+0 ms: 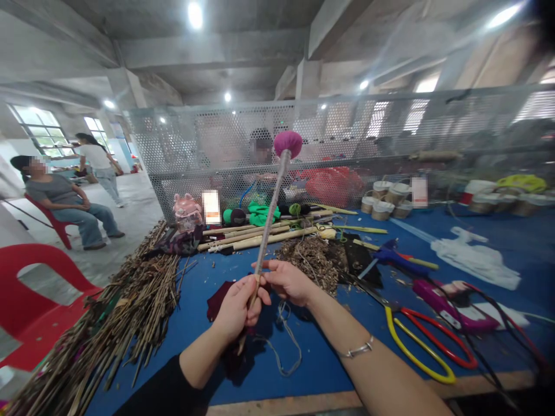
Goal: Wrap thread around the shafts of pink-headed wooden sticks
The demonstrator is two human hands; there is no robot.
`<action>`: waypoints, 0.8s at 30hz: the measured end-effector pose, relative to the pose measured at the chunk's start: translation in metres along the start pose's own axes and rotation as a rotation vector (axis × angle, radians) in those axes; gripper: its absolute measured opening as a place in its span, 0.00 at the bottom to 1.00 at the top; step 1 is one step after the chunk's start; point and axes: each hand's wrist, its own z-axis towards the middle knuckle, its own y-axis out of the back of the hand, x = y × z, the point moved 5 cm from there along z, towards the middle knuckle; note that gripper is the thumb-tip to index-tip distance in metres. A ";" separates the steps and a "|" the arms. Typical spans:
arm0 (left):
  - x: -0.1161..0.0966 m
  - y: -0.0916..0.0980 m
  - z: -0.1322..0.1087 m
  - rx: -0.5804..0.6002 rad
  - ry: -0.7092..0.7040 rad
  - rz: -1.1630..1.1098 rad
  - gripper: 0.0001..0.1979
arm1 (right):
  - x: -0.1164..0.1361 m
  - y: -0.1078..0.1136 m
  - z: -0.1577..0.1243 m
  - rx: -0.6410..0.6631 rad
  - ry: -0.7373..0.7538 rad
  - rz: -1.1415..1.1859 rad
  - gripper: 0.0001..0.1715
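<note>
- Grey perforated metal screen (pixel 208 150) is standing across the middle of the frame, behind a blue tabletop (pixel 321 361) that is filling the lower centre and right.
- Long, slender stick wrapped in grey (pixel 272 214) is rising from the lower centre of the frame; its long axis is running upward and slightly to the right, tilting away from the person.
- Round, soft-looking magenta head (pixel 288 144) is capping the far end at upper centre, well apart from both hands.
- Left hand (pixel 237 306) is sitting at the near end of the stick and is gripping it: the thumb is pressing against the shaft, the fingers are curling around it.
- Right hand (pixel 291 282) is reaching the stick from the right, its fingertips touching just above the left thumb, hence slightly nearer the head. Fingers are bending, not spreading wide; whether they are pinching the shaft cannot be determined.
- Thin grey thread (pixel 300 352) is lying in loose loops below the right hand; any link to the stick is not showing clearly.
- Large scissors with red and yellow handles (pixel 393 307) are resting at lower right, well apart from the stick.
- Dry brown plant stems (pixel 130 306) are lying bundled at lower left.
</note>
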 end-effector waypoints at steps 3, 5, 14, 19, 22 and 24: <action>0.006 -0.002 0.002 0.136 0.105 -0.090 0.19 | 0.002 -0.005 -0.001 0.087 0.071 0.021 0.23; 0.011 -0.002 0.003 0.196 0.188 -0.153 0.20 | 0.002 -0.005 0.000 0.078 0.093 0.029 0.19; 0.020 -0.005 0.004 -0.044 0.045 0.042 0.22 | 0.004 -0.002 0.003 -0.143 0.181 -0.168 0.08; 0.012 0.004 0.005 -0.183 -0.064 0.193 0.18 | 0.002 -0.004 0.004 -0.064 0.166 -0.129 0.15; 0.008 0.006 0.003 -0.162 -0.048 0.210 0.17 | 0.003 -0.008 0.001 0.024 0.101 -0.011 0.19; 0.006 0.005 0.001 -0.126 -0.050 0.178 0.17 | 0.004 -0.008 -0.002 0.058 0.075 0.036 0.21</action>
